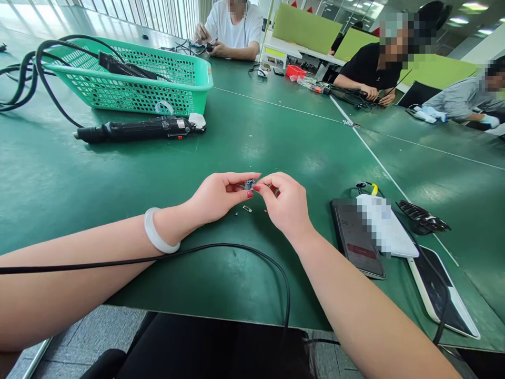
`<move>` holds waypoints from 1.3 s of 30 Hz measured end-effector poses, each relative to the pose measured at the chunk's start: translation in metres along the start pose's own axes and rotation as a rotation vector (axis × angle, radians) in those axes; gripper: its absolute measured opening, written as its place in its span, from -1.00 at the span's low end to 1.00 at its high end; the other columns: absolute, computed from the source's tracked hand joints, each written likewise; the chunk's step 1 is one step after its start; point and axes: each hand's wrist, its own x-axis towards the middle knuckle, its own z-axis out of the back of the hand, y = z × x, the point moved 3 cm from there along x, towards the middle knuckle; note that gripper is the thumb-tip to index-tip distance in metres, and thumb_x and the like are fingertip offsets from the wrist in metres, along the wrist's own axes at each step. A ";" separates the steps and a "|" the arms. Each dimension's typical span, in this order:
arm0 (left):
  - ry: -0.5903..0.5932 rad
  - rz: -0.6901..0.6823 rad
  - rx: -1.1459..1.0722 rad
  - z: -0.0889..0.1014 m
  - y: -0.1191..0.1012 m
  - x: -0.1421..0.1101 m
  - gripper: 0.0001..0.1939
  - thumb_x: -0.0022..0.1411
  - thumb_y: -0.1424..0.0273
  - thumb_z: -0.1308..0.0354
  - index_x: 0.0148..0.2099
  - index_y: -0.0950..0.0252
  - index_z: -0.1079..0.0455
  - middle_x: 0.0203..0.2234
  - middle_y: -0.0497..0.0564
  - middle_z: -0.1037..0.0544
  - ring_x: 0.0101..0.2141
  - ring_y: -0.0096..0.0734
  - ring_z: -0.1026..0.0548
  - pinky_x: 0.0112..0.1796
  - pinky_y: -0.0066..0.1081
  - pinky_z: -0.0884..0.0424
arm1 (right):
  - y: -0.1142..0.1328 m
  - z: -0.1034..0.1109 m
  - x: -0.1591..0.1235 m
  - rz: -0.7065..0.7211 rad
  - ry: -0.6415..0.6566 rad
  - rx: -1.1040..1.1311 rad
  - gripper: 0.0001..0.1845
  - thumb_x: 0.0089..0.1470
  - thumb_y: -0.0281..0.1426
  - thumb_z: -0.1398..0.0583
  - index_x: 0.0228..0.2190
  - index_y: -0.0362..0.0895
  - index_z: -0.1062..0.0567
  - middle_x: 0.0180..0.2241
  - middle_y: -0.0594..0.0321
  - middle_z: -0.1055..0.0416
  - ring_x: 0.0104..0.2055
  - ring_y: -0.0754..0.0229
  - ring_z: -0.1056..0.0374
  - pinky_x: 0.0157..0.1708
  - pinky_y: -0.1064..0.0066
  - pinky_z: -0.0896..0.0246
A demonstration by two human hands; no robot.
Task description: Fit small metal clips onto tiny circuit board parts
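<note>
Between the fingertips of my left hand [215,197] is a small dark grey electronic-looking part [250,184]; its exact kind is too small to make out. My left thumb and fingers pinch it from the left side. The thumb and index finger of my right hand [286,202] are pinched together at the part's right edge; whether they hold something tiny is hidden. On the table just below the hands lie a small flat metal piece [247,209] with a slot and a tiny dark bit [236,213].
A black electric screwdriver [138,130] lies before a green basket [134,89] holding cables. A black cable [236,245] crosses near my wrists. At right are a phone [357,239], a white device [444,289] and a black hair clip [422,217]. Several people work across the table.
</note>
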 end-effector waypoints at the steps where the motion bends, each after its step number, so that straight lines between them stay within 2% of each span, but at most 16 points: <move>1: 0.002 -0.006 0.014 0.000 0.001 0.000 -0.55 0.07 0.38 -0.22 0.06 0.24 -0.42 -0.26 0.03 -0.59 -0.26 -0.34 -0.50 -0.12 -0.26 -0.40 | 0.000 0.000 0.000 0.005 -0.004 -0.006 -0.81 0.09 -0.34 -0.15 -0.52 -0.09 -0.45 -0.46 0.29 -0.38 -0.46 0.28 -0.20 -0.40 0.39 -0.20; 13: 0.023 -0.040 0.039 -0.001 0.001 -0.001 -0.53 0.05 0.39 -0.22 0.07 0.23 -0.41 -0.28 0.02 -0.57 -0.28 -0.34 -0.49 -0.14 -0.26 -0.40 | -0.001 0.000 -0.001 -0.049 -0.059 0.036 -0.79 0.09 -0.31 -0.15 -0.54 -0.09 -0.43 -0.46 0.29 -0.37 -0.47 0.28 -0.22 -0.40 0.38 -0.22; 22: 0.019 -0.012 -0.013 -0.001 -0.004 -0.002 -0.60 0.08 0.38 -0.21 0.01 0.27 -0.46 -0.35 0.02 -0.58 -0.33 -0.37 -0.51 -0.17 -0.27 -0.43 | 0.004 -0.001 -0.003 0.022 -0.068 -0.035 -0.78 0.09 -0.30 -0.16 -0.54 -0.09 -0.42 -0.47 0.30 -0.37 -0.51 0.31 -0.17 -0.44 0.41 -0.14; 27: 0.046 0.025 -0.119 -0.001 -0.012 -0.003 -0.63 0.07 0.41 -0.23 -0.02 0.29 -0.46 -0.49 -0.04 -0.52 -0.44 -0.45 -0.49 -0.23 -0.31 -0.45 | 0.000 0.001 -0.002 -0.085 -0.036 0.112 -0.77 0.06 -0.20 -0.18 -0.49 -0.09 -0.45 -0.45 0.31 -0.39 -0.51 0.32 -0.17 -0.43 0.41 -0.17; 30: 0.025 0.057 -0.209 0.001 -0.011 -0.001 -0.65 0.06 0.45 -0.25 -0.05 0.31 -0.44 -0.50 -0.05 -0.50 -0.43 -0.46 -0.50 -0.22 -0.31 -0.44 | -0.009 0.001 0.000 -0.143 0.038 0.148 -0.76 0.05 -0.18 -0.18 -0.47 -0.08 -0.48 -0.51 0.33 -0.38 -0.53 0.32 -0.17 -0.48 0.42 -0.13; 32: -0.045 0.103 -0.259 0.005 -0.007 0.001 -0.71 0.07 0.48 -0.24 -0.10 0.36 -0.44 -0.44 0.00 -0.53 -0.39 -0.46 -0.50 -0.18 -0.32 -0.43 | -0.013 -0.001 0.000 -0.153 0.147 0.089 -0.78 0.03 -0.20 -0.19 -0.48 -0.08 -0.50 -0.55 0.34 -0.35 -0.53 0.31 -0.18 -0.49 0.42 -0.10; 35: -0.155 0.167 -0.312 0.009 0.000 0.004 -0.75 0.08 0.52 -0.23 -0.13 0.38 -0.42 -0.34 0.05 -0.54 -0.34 -0.48 -0.50 -0.12 -0.32 -0.41 | -0.015 -0.008 -0.002 -0.089 0.325 -0.094 -0.89 -0.05 -0.30 -0.28 -0.45 -0.07 -0.54 -0.47 0.31 -0.40 -0.44 0.28 -0.23 -0.43 0.39 -0.12; 38: -0.176 0.202 -0.348 0.008 0.003 0.005 -0.78 0.12 0.50 -0.20 -0.13 0.38 -0.40 -0.23 0.08 -0.52 -0.30 -0.47 -0.52 -0.07 -0.32 -0.40 | -0.011 -0.013 -0.004 -0.023 0.424 -0.244 -0.98 -0.05 -0.40 -0.27 -0.46 -0.08 -0.54 -0.39 0.27 -0.42 -0.35 0.24 -0.27 -0.37 0.38 -0.12; 39: -0.175 0.214 -0.360 0.007 0.004 0.005 -0.79 0.14 0.50 -0.18 -0.13 0.38 -0.39 -0.22 0.08 -0.51 -0.29 -0.46 -0.53 -0.06 -0.32 -0.40 | -0.010 -0.014 -0.004 -0.016 0.445 -0.273 -0.95 -0.01 -0.43 -0.24 -0.47 -0.09 -0.53 -0.40 0.27 -0.42 -0.34 0.24 -0.27 -0.37 0.38 -0.12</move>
